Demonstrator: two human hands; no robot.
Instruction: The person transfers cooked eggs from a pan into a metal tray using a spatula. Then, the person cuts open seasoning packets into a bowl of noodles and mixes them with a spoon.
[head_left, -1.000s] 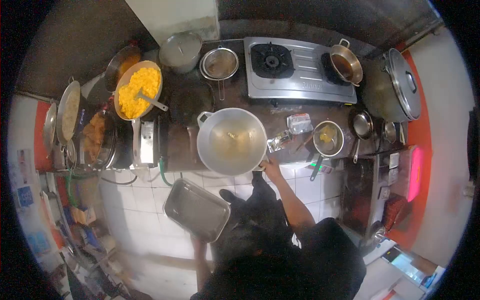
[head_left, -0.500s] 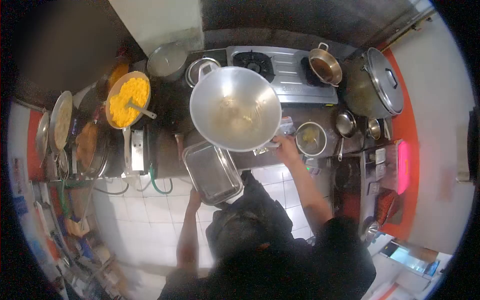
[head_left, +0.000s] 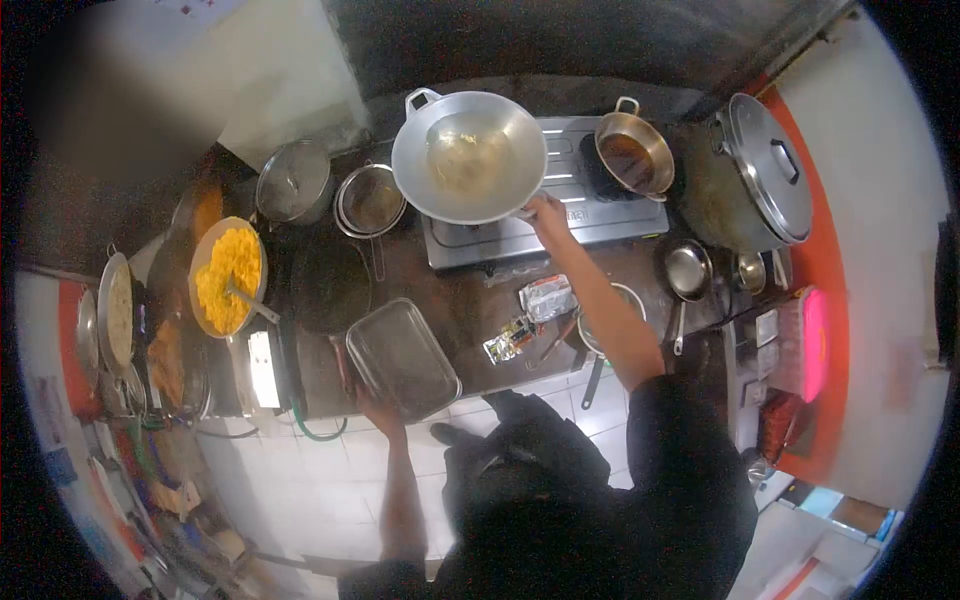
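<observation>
A large silver wok [head_left: 478,185] with some clear yellowish liquid in it is over the left side of the gas stove [head_left: 590,222]. My right hand [head_left: 543,217] is closed round its near handle. At the counter's front edge, my left hand [head_left: 383,412] grips the lower left side of a rectangular metal tray [head_left: 405,358]. No food shows in the tray. Foil packets [head_left: 547,298] lie between the tray and a white-rimmed pot [head_left: 628,297], which my right forearm partly covers.
A pan of yellow food [head_left: 228,280] with a spatula stands left. Strainers [head_left: 370,200] are behind the tray. A copper-toned pan [head_left: 635,155] sits on the right burner, beside a big lidded pot [head_left: 765,170]. A small pan [head_left: 688,270] is nearer.
The wok has moved away from me, from above the counter to over the stove's left side. My right hand moved with it. The foil packets have come into fuller view.
</observation>
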